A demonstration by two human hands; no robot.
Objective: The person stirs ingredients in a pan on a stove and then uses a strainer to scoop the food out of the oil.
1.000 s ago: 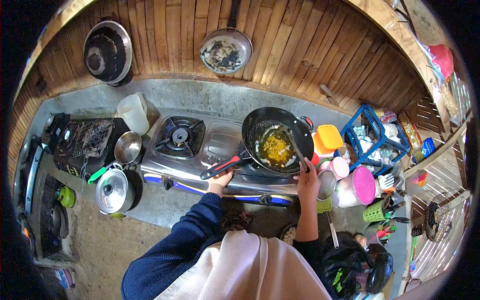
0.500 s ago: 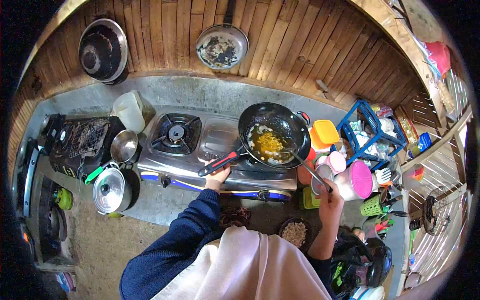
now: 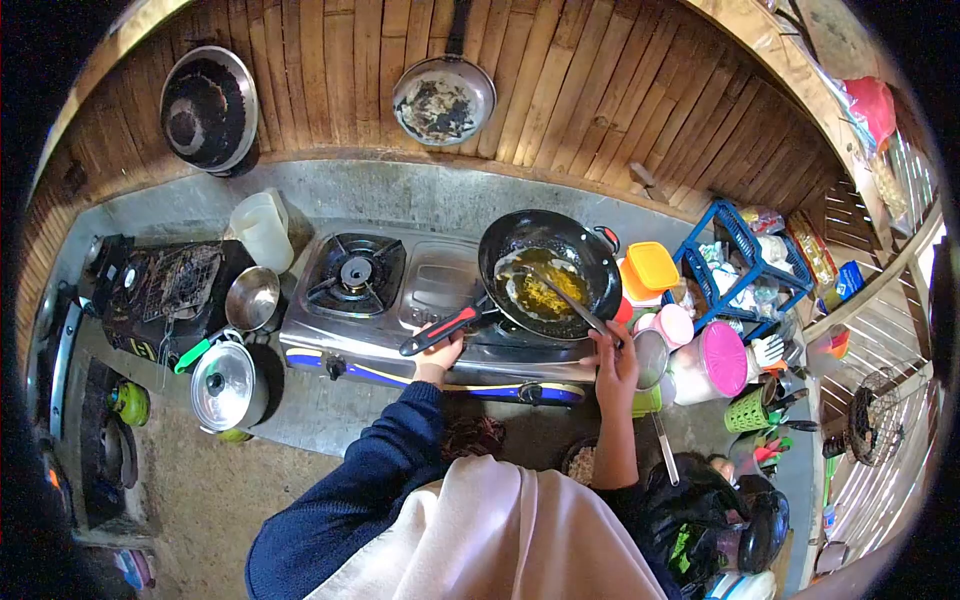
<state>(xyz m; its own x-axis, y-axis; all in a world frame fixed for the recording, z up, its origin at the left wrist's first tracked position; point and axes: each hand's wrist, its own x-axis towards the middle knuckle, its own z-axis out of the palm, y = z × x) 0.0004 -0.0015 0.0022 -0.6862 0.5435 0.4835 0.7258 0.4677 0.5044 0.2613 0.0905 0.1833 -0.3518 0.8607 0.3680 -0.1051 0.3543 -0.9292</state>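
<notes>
A black wok (image 3: 590,245) stands on the right burner of the stove. Its bottom holds oil with yellow chopped food (image 3: 545,295) and some whitish bits. My left hand (image 3: 438,358) is closed around the wok's red and black handle (image 3: 440,331) over the stove's front edge. In my right hand (image 3: 613,362) is a long metal spatula (image 3: 580,312), gripped near the end of its handle. The spatula slants down to the left into the yellow food, and its head is hard to make out there.
On the left are the bare left burner (image 3: 354,273), a lidded pot (image 3: 228,385) and a small saucepan (image 3: 253,298). Close by the wok's right side stand an orange container (image 3: 652,266), a strainer (image 3: 652,360) and a pink-lidded tub (image 3: 722,360). A blue rack (image 3: 745,255) is behind them.
My right hand has moved left and slightly up, carrying the spatula across the wok to the left through the food. The strainer's handle now shows. My left hand stays on the handle.
</notes>
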